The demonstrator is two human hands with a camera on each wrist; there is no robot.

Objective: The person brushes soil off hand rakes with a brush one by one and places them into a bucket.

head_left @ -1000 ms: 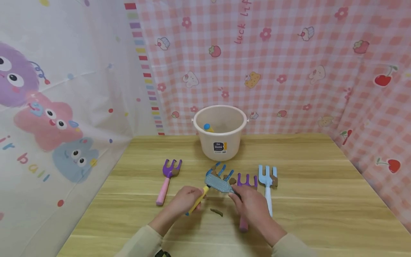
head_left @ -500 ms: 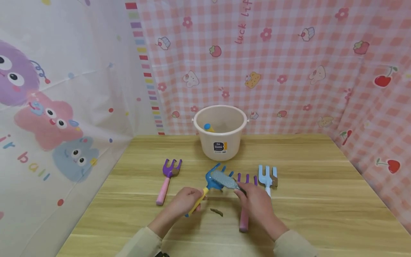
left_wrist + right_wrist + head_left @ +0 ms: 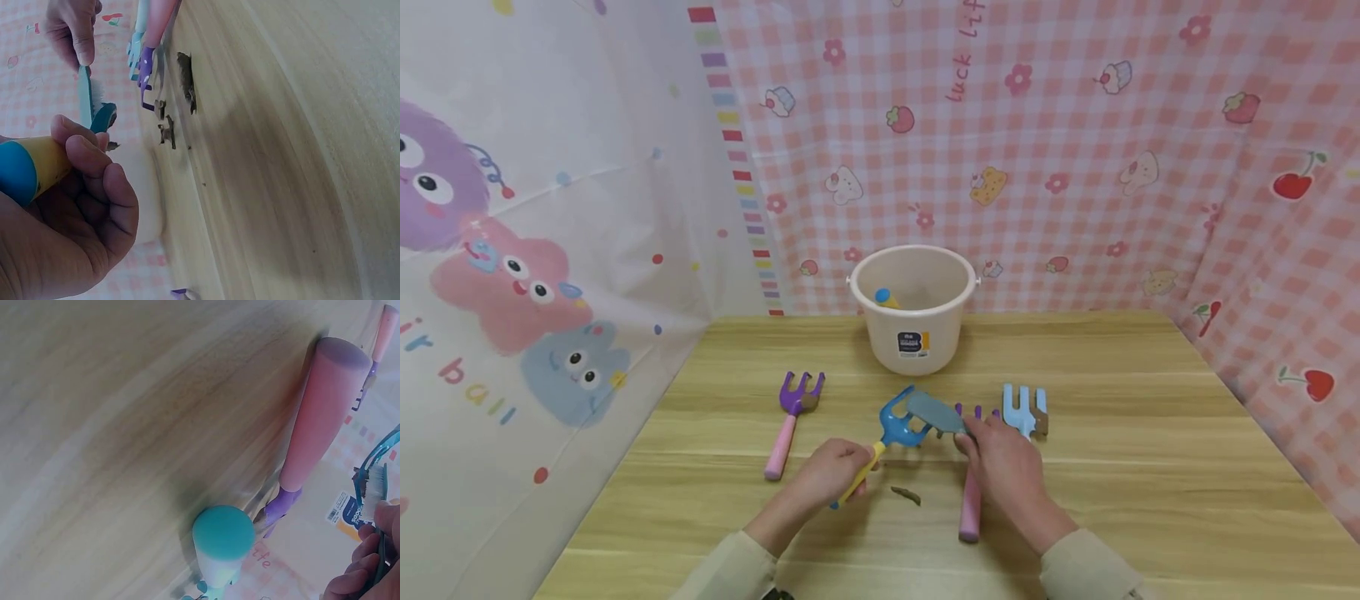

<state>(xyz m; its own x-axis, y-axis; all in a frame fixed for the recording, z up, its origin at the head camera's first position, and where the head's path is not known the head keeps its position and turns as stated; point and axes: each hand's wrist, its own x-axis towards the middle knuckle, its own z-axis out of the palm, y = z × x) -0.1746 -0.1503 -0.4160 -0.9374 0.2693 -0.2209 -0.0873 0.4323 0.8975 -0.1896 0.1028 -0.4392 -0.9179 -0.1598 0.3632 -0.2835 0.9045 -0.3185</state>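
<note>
My left hand (image 3: 833, 473) grips the yellow handle (image 3: 53, 162) of a blue hand rake (image 3: 898, 429), raised above the table. My right hand (image 3: 1006, 467) holds a grey-teal brush (image 3: 934, 412) by its end. White bristles (image 3: 374, 490) press against the rake's tines on the right side, where a dark brown clump (image 3: 112, 106) clings. Beneath my right hand lies a purple fork with a pink handle (image 3: 970, 508). A light blue fork (image 3: 1021, 412) lies just beyond that hand, its handle mostly covered.
Behind the rake stands a cream bucket (image 3: 917, 333) with a blue-tipped yellow handle (image 3: 886, 298) inside. Another purple fork (image 3: 792, 408) lies at left. A brown strip (image 3: 906, 496) and brown bits (image 3: 167, 132) lie on the wooden table. Printed cloth (image 3: 925, 125) hangs behind.
The brush has moved right across the rake's tines, and its smooth back now faces up. More of the blue rake head shows. My left hand has stayed nearly in place.
</note>
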